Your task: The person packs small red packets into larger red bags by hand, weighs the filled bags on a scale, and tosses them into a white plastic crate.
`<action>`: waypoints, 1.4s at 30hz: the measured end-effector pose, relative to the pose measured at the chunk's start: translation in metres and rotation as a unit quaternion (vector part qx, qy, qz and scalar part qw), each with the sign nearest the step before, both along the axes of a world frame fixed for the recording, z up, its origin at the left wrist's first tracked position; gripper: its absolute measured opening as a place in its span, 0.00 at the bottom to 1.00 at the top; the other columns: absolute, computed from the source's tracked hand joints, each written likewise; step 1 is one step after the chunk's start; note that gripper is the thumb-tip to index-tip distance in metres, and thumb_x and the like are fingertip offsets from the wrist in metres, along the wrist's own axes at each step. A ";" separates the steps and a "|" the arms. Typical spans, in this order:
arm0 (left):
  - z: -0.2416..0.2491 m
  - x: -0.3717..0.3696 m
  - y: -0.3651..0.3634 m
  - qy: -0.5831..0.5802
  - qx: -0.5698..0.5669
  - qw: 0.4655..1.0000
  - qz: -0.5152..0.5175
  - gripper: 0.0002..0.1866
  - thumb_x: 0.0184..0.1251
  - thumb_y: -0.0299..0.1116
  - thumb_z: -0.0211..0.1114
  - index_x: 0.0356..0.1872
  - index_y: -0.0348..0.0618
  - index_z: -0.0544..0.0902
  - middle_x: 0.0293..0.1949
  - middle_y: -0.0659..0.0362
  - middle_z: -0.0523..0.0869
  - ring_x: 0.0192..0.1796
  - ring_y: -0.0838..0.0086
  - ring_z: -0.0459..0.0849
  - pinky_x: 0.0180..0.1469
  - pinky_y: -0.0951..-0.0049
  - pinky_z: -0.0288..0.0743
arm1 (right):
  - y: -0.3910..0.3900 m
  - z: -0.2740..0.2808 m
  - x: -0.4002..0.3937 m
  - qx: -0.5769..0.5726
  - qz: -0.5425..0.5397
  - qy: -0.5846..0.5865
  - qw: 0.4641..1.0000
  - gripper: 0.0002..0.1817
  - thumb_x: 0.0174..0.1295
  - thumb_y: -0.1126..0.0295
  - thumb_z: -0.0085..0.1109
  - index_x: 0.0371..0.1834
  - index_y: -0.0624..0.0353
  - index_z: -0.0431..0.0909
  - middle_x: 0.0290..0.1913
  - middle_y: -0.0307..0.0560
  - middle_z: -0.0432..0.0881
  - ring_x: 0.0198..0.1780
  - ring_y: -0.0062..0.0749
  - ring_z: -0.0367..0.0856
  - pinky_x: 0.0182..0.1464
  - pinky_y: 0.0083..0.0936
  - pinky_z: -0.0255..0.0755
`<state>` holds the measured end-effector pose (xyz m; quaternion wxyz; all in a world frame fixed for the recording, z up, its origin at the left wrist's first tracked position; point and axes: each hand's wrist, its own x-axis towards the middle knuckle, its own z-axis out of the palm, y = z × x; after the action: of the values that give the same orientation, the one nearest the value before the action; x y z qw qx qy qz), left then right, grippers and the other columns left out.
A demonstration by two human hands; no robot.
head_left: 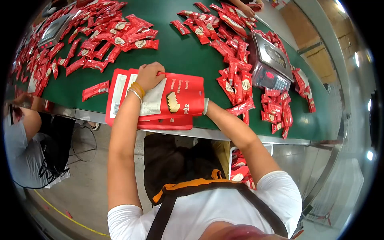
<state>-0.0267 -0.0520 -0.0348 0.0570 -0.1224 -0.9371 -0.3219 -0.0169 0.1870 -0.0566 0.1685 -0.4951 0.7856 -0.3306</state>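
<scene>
A stack of flat red pouches (185, 123) lies at the near edge of the green table. The top red pouch (194, 86) has a food picture and a pale panel. My left hand (149, 76), with a yellow band at the wrist, closes its fingers on that pouch's far edge. My right hand goes in at the pouch's right end and is hidden by it; only the right wrist (207, 107), with a pale band, shows there. A single small red packet (95, 91) lies left of the stack.
Heaps of small red packets (116, 36) cover the far left around a scale (55, 31). More packets (240, 82) lie at right, around another scale (272, 64). A white crate (267, 151) with packets stands below the table. Other people are at the left and far side.
</scene>
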 end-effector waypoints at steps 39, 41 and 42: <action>0.015 0.074 0.054 0.064 -0.145 0.970 0.184 0.27 0.76 0.42 0.47 0.72 0.41 0.64 0.76 0.48 0.59 0.78 0.48 0.51 0.74 0.34 0.39 | 0.140 0.039 0.008 0.201 -0.496 0.195 0.822 0.32 0.65 0.61 0.58 0.73 0.39 0.61 0.42 0.60 0.80 0.43 0.58 0.82 0.46 0.49 0.76; 0.012 0.075 0.053 0.061 -0.139 0.971 0.184 0.28 0.76 0.42 0.47 0.72 0.41 0.64 0.76 0.48 0.59 0.78 0.47 0.51 0.74 0.34 0.40 | 0.151 0.046 0.014 0.196 -0.452 0.176 0.852 0.37 0.62 0.64 0.62 0.75 0.40 0.58 0.44 0.62 0.79 0.45 0.60 0.81 0.48 0.49 0.75; 0.013 0.073 0.054 0.064 -0.128 0.973 0.183 0.28 0.76 0.42 0.47 0.72 0.41 0.64 0.76 0.48 0.59 0.78 0.47 0.51 0.74 0.33 0.40 | 0.157 0.046 0.018 0.173 -0.426 0.188 0.868 0.38 0.61 0.68 0.62 0.75 0.40 0.58 0.45 0.60 0.78 0.47 0.58 0.80 0.49 0.48 0.74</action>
<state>0.0462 0.0017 -0.0221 0.1588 0.0241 -0.9715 -0.1746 0.0007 0.3437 -0.0105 -0.0567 -0.1277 0.9816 -0.1300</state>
